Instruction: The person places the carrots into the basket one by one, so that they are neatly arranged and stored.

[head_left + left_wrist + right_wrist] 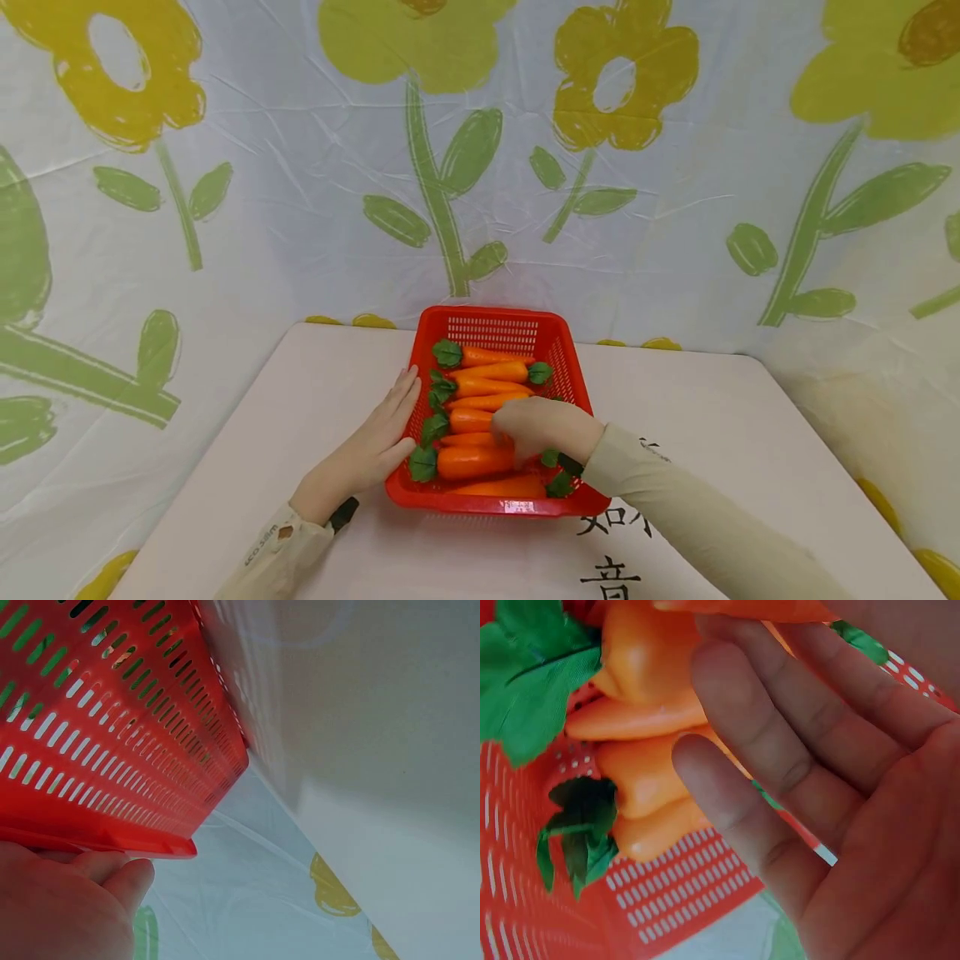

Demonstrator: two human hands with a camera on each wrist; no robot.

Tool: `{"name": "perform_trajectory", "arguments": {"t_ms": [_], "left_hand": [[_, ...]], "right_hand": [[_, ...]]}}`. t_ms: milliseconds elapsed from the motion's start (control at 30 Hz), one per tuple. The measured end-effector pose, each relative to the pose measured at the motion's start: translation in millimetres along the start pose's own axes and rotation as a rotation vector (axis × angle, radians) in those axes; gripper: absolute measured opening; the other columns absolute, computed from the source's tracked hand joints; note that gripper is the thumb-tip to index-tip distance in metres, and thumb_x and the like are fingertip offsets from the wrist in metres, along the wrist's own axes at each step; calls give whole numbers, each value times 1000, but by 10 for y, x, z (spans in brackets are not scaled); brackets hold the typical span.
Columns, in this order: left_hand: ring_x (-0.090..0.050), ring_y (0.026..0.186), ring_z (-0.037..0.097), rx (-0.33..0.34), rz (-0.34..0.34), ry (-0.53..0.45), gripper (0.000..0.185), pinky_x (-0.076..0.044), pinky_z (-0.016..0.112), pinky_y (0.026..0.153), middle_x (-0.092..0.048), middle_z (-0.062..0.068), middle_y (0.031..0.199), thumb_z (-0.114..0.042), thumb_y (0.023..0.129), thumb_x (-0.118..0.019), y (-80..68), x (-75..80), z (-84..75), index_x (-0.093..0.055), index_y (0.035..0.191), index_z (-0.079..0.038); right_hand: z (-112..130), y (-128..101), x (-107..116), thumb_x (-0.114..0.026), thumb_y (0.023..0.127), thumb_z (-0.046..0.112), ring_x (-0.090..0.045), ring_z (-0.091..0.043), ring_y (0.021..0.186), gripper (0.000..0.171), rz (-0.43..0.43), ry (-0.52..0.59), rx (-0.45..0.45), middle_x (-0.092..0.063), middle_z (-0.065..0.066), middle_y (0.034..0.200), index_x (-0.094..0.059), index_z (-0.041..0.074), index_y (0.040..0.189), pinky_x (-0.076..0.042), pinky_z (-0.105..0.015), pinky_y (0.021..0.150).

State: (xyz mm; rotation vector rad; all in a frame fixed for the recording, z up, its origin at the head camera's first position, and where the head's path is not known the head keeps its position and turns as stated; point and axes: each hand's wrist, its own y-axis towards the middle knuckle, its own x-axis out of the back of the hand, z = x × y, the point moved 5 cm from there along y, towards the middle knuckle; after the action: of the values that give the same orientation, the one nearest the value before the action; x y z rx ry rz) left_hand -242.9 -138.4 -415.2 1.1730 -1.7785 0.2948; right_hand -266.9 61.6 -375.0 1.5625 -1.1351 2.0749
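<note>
A red plastic basket [495, 504] holds several orange carrots [491, 371] with green leafy tops, lying crosswise in rows. My left hand [381, 442] rests on the basket's left rim with its fingers straight. In the left wrist view, the fingertips of that hand [82, 900] meet the rim from outside. My right hand [543, 425] reaches into the basket over the nearer carrots. In the right wrist view, a carrot [757, 609] crosses the palm side of the index finger, pinched by the thumb. The other fingers of this hand [855, 802] extend loosely above more carrots. Most of the pinched carrot is hidden.
The basket stands on a pale table [675, 417] marked with black characters [611, 579]. Behind and beside the table hangs a white cloth [517, 225] printed with yellow flowers and green leaves. The basket's walls are slotted.
</note>
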Motion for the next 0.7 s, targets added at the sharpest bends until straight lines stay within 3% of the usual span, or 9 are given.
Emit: {"name": "perform_trajectory", "arguments": {"t_ms": [167,533,700], "left_hand": [[2,143,30,-4,3,-8,72,-14,54,111,2,12,157,-9,87,-45,11,-16,-20,-10,149,2],[1,144,29,-9,-2,-6,72,-15,52,111,1,11,158,-9,87,-46,3,11,-30,-11,149,2],[1,144,29,-4,0,-5,72,-14,53,111,1,11,158,-9,87,-46,-8,7,-14,-11,149,3]], "right_hand": [[32,90,-93,-79,72,12,-42,-11,63,22,18,-18,16,-44,5,68,-58,17,74,-38,-23,54],[35,181,-185,-77,70,11,-40,-12,57,27,-50,-117,26,-41,4,62,-52,18,64,-36,-23,50],[39,210,-239,-75,75,14,-41,-12,56,25,-56,-169,9,-44,5,60,-53,19,64,-39,-24,51]]}}
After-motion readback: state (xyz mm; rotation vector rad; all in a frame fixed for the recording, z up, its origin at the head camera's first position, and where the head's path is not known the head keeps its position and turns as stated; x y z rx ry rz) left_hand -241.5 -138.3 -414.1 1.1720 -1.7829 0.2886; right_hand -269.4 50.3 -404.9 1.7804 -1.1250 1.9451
